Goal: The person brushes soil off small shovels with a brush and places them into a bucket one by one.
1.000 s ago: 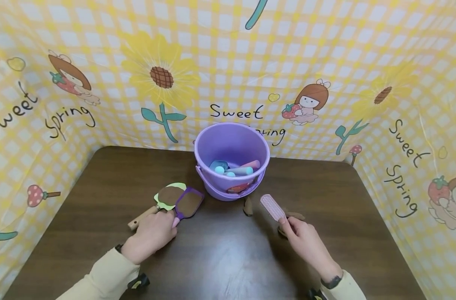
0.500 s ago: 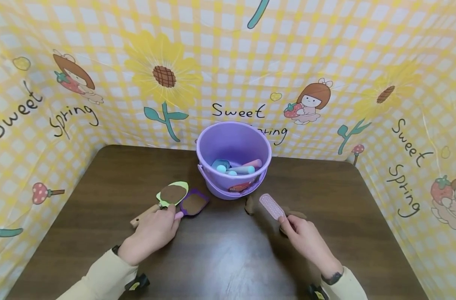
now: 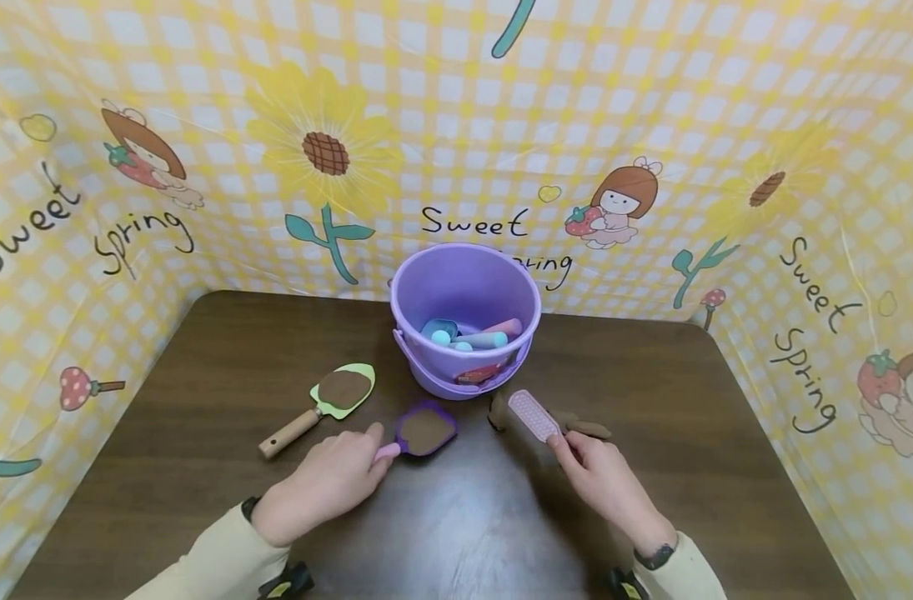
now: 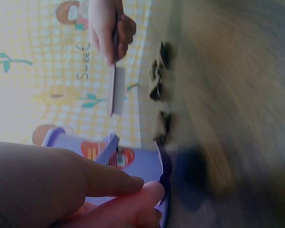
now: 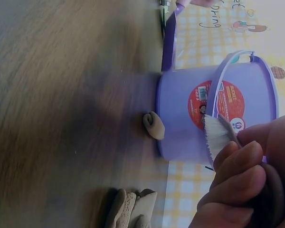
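In the head view my left hand [image 3: 324,475] grips the pink handle [image 4: 123,206] of a purple toy shovel [image 3: 404,447]. Flat brown material fills its blade. To the right, my right hand [image 3: 609,483] pinches a pink brush [image 3: 533,417]; its pale bristles [image 5: 218,137] show in the right wrist view. A purple bucket [image 3: 430,377] stands behind both hands, holding blue and pink handled things. Left of the purple shovel lies a green shovel [image 3: 291,433] with a wooden handle, also bearing brown material.
A curled brown piece [image 5: 153,126] lies by the bucket's base, and several more brown pieces [image 3: 587,428] lie beyond the right hand. The dark wooden table [image 3: 456,533] ends at a yellow checked cloth [image 3: 456,125] around its back and sides.
My left hand has slid the purple shovel rightward and toward me, away from the green shovel, which now lies apart. My right hand with the brush has shifted slightly left.
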Demonstrator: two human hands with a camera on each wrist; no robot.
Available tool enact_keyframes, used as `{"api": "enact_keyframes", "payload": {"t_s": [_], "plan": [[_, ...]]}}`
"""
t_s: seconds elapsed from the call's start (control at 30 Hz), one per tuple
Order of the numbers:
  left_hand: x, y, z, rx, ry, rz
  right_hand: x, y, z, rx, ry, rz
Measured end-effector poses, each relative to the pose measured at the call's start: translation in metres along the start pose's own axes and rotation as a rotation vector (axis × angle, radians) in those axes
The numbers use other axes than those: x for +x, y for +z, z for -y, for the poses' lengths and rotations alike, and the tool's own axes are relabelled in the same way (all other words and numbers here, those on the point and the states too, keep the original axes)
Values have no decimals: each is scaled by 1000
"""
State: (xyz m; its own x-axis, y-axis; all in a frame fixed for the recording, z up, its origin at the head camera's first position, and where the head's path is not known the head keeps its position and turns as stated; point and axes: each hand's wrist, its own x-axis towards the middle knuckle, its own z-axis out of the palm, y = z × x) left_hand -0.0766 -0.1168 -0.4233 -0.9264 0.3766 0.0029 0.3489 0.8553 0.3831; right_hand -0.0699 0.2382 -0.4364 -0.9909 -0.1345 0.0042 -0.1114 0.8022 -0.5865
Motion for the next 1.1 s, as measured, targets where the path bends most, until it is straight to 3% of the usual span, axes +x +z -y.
{"api": "enact_keyframes", "payload": {"t_s": [0.23, 0.57, 0.77, 1.1], "plan": [[8, 6, -18, -57, 81, -31, 1, 2, 6, 4, 1, 17], [24, 12, -43, -148, 170, -11, 4, 8, 13, -21, -111, -26], [30, 18, -57, -156, 241, -42, 5, 11, 17, -34, -137, -11], [42, 28, -72, -177, 270, -95, 2, 14, 17, -27, -206, 47]]}}
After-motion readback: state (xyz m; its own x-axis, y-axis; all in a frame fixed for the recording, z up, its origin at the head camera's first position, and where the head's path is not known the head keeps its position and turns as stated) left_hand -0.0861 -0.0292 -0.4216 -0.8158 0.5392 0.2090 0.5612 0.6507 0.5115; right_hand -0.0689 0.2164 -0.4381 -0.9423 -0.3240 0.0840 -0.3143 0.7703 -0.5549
